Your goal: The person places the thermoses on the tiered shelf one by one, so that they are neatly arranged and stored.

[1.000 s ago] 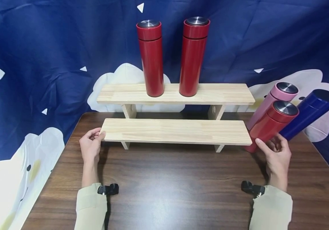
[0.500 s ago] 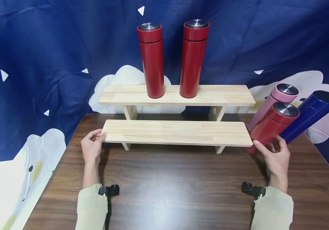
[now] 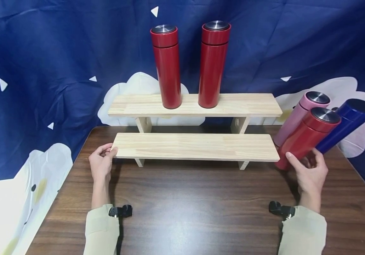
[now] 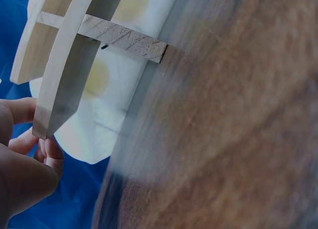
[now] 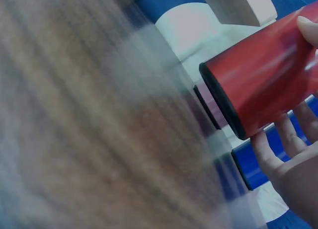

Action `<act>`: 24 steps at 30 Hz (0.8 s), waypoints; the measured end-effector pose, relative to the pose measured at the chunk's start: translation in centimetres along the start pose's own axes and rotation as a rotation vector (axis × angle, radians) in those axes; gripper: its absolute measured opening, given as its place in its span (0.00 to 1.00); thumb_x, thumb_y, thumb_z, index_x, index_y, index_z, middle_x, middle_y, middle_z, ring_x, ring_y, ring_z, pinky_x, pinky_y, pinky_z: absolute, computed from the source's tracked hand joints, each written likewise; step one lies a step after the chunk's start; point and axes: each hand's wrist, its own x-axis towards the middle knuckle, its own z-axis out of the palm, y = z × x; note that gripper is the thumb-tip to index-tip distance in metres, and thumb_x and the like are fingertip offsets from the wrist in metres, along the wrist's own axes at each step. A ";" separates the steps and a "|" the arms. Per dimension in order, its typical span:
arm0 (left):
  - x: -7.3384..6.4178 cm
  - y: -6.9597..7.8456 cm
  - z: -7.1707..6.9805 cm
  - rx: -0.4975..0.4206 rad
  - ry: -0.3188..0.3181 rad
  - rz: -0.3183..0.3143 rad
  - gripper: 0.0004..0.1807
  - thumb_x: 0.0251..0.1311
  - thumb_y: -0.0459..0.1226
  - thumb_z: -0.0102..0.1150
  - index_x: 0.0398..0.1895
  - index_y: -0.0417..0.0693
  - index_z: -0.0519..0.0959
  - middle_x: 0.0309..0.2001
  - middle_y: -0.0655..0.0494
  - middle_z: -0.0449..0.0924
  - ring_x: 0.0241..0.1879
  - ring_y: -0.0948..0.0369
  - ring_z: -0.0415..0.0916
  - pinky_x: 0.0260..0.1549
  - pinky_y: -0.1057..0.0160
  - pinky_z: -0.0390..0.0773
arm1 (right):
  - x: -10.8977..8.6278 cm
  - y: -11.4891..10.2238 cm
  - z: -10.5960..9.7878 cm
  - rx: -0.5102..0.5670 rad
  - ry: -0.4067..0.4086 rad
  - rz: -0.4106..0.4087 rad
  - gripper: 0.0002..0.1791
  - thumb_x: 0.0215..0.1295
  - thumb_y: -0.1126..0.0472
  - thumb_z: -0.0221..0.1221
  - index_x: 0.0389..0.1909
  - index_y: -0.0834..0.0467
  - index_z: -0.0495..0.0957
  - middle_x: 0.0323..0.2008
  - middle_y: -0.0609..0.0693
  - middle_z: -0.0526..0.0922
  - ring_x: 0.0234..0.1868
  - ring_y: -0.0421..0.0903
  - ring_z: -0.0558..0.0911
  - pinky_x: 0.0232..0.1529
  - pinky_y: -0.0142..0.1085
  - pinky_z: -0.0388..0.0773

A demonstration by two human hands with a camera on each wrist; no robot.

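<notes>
My right hand (image 3: pixel 311 173) grips a red thermos bottle (image 3: pixel 308 136) near its lower half, thumb on the near side. In the right wrist view the black base of this red thermos (image 5: pixel 268 75) appears raised off the tabletop. Just behind it stand a pink thermos (image 3: pixel 297 117) and a dark blue thermos (image 3: pixel 344 122). At the other side, my left hand (image 3: pixel 101 163) pinches the left end of the lower board of a two-step wooden rack (image 3: pixel 195 146), as the left wrist view also shows. Two red thermoses (image 3: pixel 171 71) stand upright on the upper board.
The rack stands towards the back of a brown wooden table (image 3: pixel 182 202). Behind the table hangs a dark blue cloth (image 3: pixel 90 42) with white cartoon shapes. The lower board's right end lies close to the held thermos.
My right hand and its red thermos have shifted slightly to the right, away from the board's end, and the lid sits higher in view. My left hand keeps its hold on the rack.
</notes>
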 end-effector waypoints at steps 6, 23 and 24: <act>0.0 0.0 0.0 0.003 0.001 -0.005 0.16 0.55 0.27 0.69 0.49 0.31 0.83 0.31 0.61 0.75 0.32 0.66 0.69 0.31 0.77 0.70 | 0.0 -0.7 0.2 0.097 0.043 -0.043 0.32 0.46 0.75 0.75 0.56 0.55 0.83 0.47 0.46 0.83 0.49 0.42 0.79 0.53 0.26 0.74; -0.1 0.1 -0.2 0.022 -0.006 0.003 0.16 0.56 0.28 0.68 0.49 0.31 0.84 0.31 0.59 0.75 0.32 0.65 0.68 0.31 0.76 0.70 | -0.4 -3.3 0.9 0.029 0.184 -0.224 0.28 0.45 0.68 0.76 0.52 0.56 0.86 0.43 0.47 0.85 0.41 0.40 0.81 0.43 0.27 0.76; -0.1 0.1 -0.2 0.023 -0.007 0.006 0.16 0.56 0.28 0.68 0.49 0.31 0.84 0.31 0.59 0.75 0.32 0.65 0.68 0.31 0.76 0.70 | -0.4 -3.4 1.0 0.041 0.191 -0.226 0.28 0.44 0.69 0.75 0.52 0.56 0.86 0.42 0.47 0.85 0.41 0.40 0.81 0.43 0.27 0.76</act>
